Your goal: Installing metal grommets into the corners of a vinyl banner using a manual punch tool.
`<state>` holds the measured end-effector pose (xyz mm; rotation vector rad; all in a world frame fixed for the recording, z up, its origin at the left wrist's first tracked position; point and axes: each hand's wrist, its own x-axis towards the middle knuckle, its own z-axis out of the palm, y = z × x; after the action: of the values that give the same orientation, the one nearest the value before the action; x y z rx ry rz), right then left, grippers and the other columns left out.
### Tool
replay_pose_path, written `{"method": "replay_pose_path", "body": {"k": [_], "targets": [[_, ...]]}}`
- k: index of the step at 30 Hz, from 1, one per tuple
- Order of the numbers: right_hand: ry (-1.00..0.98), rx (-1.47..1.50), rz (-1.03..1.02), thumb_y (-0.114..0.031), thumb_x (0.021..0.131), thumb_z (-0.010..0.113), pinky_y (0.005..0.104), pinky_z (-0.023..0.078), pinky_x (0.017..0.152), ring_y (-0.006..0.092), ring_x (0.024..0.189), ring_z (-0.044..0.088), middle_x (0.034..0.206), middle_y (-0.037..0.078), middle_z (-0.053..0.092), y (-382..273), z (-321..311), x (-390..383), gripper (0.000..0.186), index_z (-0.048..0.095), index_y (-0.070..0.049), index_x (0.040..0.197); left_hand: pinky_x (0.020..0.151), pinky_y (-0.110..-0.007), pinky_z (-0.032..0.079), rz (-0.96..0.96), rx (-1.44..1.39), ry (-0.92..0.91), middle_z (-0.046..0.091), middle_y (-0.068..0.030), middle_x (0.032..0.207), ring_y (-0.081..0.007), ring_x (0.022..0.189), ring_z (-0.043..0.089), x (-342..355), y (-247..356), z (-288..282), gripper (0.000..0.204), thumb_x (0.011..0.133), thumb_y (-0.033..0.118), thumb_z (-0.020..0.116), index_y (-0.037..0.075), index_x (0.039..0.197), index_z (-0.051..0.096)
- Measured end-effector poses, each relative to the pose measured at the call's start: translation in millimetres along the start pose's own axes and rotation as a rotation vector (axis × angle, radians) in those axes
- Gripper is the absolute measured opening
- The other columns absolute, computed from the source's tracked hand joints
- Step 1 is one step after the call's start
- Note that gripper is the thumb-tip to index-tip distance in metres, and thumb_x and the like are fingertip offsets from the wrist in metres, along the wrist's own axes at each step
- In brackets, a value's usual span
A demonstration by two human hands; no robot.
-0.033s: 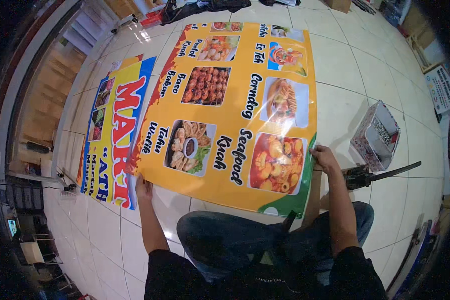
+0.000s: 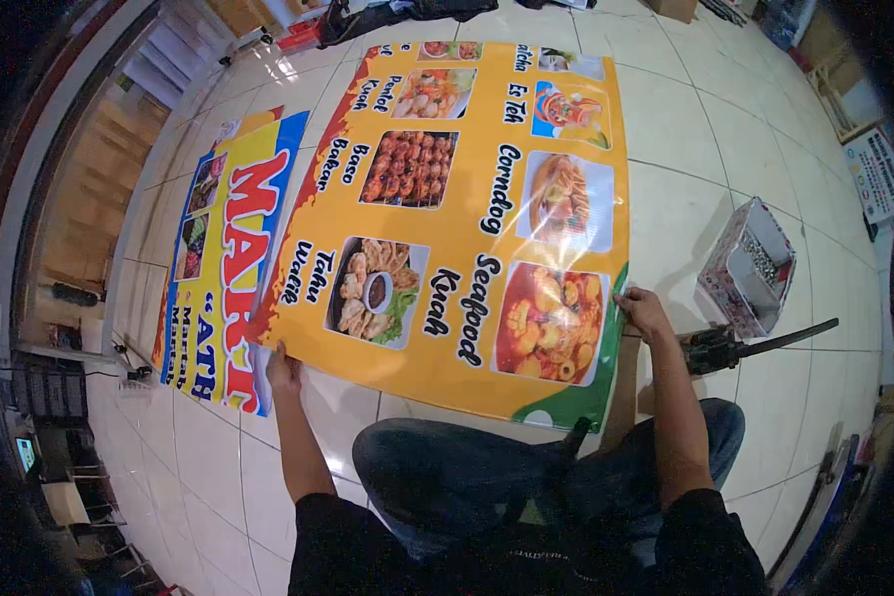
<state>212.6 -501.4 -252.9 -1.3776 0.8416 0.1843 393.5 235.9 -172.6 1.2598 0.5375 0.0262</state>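
A yellow vinyl banner [image 2: 407,298] with food pictures and a flame-like red left border spreads over the floor in front of me. My left hand [image 2: 284,372] pinches its near left corner. On the right, my right hand [image 2: 646,312] grips the banner's green edge, thumb on top and the other fingers partly hidden. Under the left border lies a second banner [image 2: 204,318], blue and yellow with big red lettering. The near edge of the yellow banner reaches my crossed legs.
To the right stands an open patterned box [image 2: 750,268] with many small metallic pieces inside. Beside it lies a black tool with a long handle [image 2: 715,350]. A framed sign [image 2: 874,177] leans at the far right, and dark bags [image 2: 397,14] lie at the back.
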Motion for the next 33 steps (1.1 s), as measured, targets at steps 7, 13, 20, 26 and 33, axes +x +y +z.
{"method": "replay_pose_path", "body": {"k": [7, 13, 20, 26, 33], "targets": [[0.043, 0.133, -0.055, -0.014, 0.084, 0.070, 0.0263, 0.043, 0.059, 0.0102, 0.062, 0.051, 0.071, 0.000, 0.059, 12, 1, 27, 0.015, 0.062, -0.002, 0.078, 0.066, -0.027, 0.053, 0.043, 0.062, 0.197, 0.067, -0.0070, 0.099, -0.0178, 0.084, 0.066, -39, -1, 20, 0.025, 0.096, 0.024, 0.056, 0.002, 0.108, 0.058], [0.306, -0.552, -0.361, -0.025, 0.081, 0.063, 0.0368, 0.050, 0.072, 0.0227, 0.074, 0.063, 0.083, 0.016, 0.067, -45, -28, 125, 0.029, 0.065, 0.000, 0.095, 0.085, -0.029, 0.053, -0.064, -0.161, 0.102, 0.064, -0.0093, 0.112, -0.0204, 0.102, 0.063, -120, -19, 6, 0.032, 0.097, 0.023, 0.050, 0.000, 0.118, 0.055], [0.016, -0.428, 0.309, -0.013, 0.075, 0.062, 0.0412, 0.050, 0.066, 0.0228, 0.068, 0.058, 0.080, 0.006, 0.061, -76, -60, 109, 0.028, 0.063, -0.008, 0.103, 0.089, -0.030, 0.050, -0.146, 0.338, -0.041, 0.061, -0.0067, 0.116, -0.0200, 0.106, 0.060, -93, -9, 6, 0.040, 0.094, 0.023, 0.057, 0.003, 0.128, 0.050], [-0.028, -0.515, -0.092, -0.009, 0.069, 0.066, 0.0379, 0.051, 0.077, 0.0264, 0.087, 0.064, 0.099, 0.014, 0.067, -32, -50, 87, 0.045, 0.060, 0.002, 0.113, 0.064, -0.026, 0.051, -0.008, 0.468, 0.206, 0.066, -0.0064, 0.091, -0.0138, 0.076, 0.062, -37, 3, 32, 0.019, 0.089, 0.012, 0.062, 0.004, 0.105, 0.058], [0.265, -0.842, -0.220, -0.017, 0.071, 0.061, 0.0423, 0.049, 0.082, 0.0387, 0.097, 0.062, 0.101, 0.025, 0.065, -54, -29, 134, 0.035, 0.061, -0.001, 0.102, 0.054, -0.024, 0.044, -0.168, 0.878, 0.144, 0.064, -0.0032, 0.090, -0.0106, 0.069, 0.057, -64, 20, 19, 0.022, 0.085, 0.013, 0.065, 0.005, 0.104, 0.060]]}}
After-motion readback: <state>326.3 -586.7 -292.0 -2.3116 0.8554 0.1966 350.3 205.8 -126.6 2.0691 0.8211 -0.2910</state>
